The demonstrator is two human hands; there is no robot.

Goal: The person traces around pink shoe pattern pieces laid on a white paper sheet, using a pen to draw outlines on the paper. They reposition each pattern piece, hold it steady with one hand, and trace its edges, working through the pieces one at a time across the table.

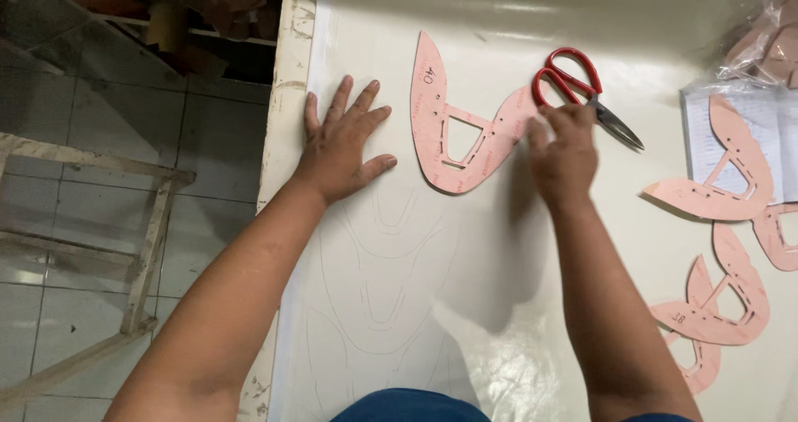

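Observation:
My left hand [342,143] lies flat with fingers spread on a cream sheet of material [490,247] near its left edge. A pink U-shaped cardboard pattern [455,135] with cut-out slots rests on the sheet between my hands. My right hand [564,149] is curled with its fingertips on the right arm of that pattern. Red-handled scissors [582,93] lie just beyond my right hand. Faint traced outlines [386,264] of the same shape run down the sheet toward me.
Several more pink patterns [723,189] lie at the right, partly over a printed paper [769,135]. A plastic bag [769,44] sits at the far right corner. The table's worn left edge [278,123] drops to a tiled floor with a wooden frame [150,247].

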